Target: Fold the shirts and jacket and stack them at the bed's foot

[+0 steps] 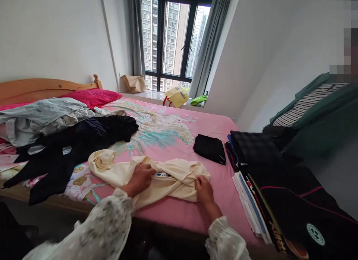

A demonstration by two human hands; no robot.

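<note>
A cream top (176,168) lies crumpled on the near side of the bed, one end bunched into a loose roll at the left. Part of a dark and blue print shows between its folds. My left hand (142,178) is closed on the cloth left of the print. At the right end, my right hand (204,190) pinches the edge of the same top between thumb and fingers. The fingertips of both hands are partly hidden by the cloth. Just beyond my right hand, a folded black garment (209,149) rests flat on the sheet.
Stacked folded clothes (251,208) line the bed's right side, a dark checked one (256,148) behind them. Heaped black clothes (84,140) and grey clothes (47,113) cover the left, near a red pillow (95,96). Bags, including a yellow one (177,96), sit by the window.
</note>
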